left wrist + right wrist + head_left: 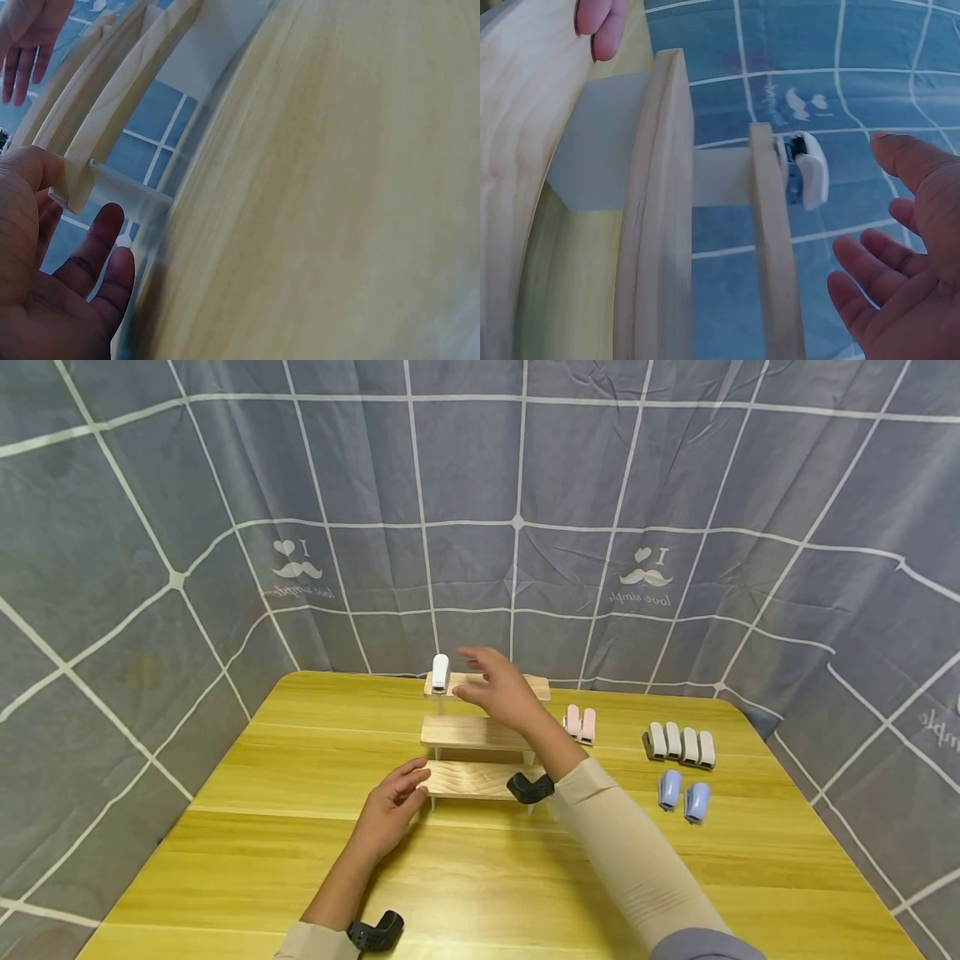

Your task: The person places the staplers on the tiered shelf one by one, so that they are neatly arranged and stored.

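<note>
A small white object shaped like a mini stapler [440,673] stands at the left end of the top board [501,687] of a three-tier wooden stand. My right hand [495,687] hovers just right of it, fingers spread and empty; a gap shows between them in the right wrist view. My left hand [393,802] is at the left end of the lowest board [472,780]. The left wrist view shows its thumb and a finger on either side of that board's end [73,184], the other fingers held away. The middle board [472,732] is bare.
Two pink stapler-shaped pieces [581,725] lie right of the stand, partly behind my right arm. Further right are a row of several white ones [681,744] and two lavender ones [683,795]. A grey checked curtain [480,568] surrounds the wooden table [300,752].
</note>
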A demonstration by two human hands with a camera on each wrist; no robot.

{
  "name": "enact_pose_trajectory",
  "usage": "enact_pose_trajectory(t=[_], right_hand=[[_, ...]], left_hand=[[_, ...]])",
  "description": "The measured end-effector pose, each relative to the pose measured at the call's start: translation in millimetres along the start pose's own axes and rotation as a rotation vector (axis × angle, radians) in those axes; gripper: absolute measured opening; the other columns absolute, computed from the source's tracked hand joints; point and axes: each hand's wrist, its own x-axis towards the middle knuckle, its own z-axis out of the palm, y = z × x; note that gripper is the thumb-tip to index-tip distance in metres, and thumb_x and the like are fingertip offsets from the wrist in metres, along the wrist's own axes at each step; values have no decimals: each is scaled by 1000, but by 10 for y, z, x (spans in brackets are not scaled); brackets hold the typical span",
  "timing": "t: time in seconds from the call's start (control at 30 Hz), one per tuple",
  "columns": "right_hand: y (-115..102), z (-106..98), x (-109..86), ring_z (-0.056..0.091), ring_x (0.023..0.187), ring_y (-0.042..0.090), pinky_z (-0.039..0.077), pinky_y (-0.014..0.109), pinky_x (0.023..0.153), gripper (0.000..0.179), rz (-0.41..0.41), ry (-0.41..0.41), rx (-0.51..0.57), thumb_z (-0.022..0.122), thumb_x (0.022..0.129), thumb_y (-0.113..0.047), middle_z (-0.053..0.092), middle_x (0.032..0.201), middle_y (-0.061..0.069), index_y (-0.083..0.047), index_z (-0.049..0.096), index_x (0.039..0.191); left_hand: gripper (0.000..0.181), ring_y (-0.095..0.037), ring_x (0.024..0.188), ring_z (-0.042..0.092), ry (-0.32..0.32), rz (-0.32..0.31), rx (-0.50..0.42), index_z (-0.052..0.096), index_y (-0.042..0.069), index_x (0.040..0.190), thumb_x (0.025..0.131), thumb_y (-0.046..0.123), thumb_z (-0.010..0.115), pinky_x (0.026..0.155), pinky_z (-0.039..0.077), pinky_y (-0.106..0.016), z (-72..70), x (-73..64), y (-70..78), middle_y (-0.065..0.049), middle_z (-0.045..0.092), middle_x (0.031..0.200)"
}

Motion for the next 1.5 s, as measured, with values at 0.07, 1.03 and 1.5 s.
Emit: enact_pose_trajectory(t=[0.07, 1.03, 1.5], right_hand=[[9, -52, -77, 51, 128, 27, 42, 44, 104, 59, -16, 19, 8, 73, 92, -22, 50, 143, 8, -10, 50, 145], [618, -696, -1303, 56, 118, 30, 47, 49, 94, 49, 51, 169, -39, 73, 92, -19, 59, 130, 12, -6, 56, 137], [1083, -751, -1823, 54, 121, 39, 44, 56, 95, 54, 255, 129, -56, 73, 93, -22, 52, 138, 21, -3, 53, 139]], left_hand=[[31, -22, 123, 56, -2, -10, -2, 67, 3, 128, 98, 9, 62, 93, 49, -34, 2, 0, 1, 2, 53, 144], [31, -23, 122, 57, 6, 6, -5, 67, 4, 129, 99, 10, 62, 93, 49, -31, 25, -13, -20, 1, 53, 145], [31, -24, 120, 58, -1, 1, -2, 66, 3, 128, 99, 10, 62, 91, 50, -31, 13, -13, 10, 1, 52, 145]])
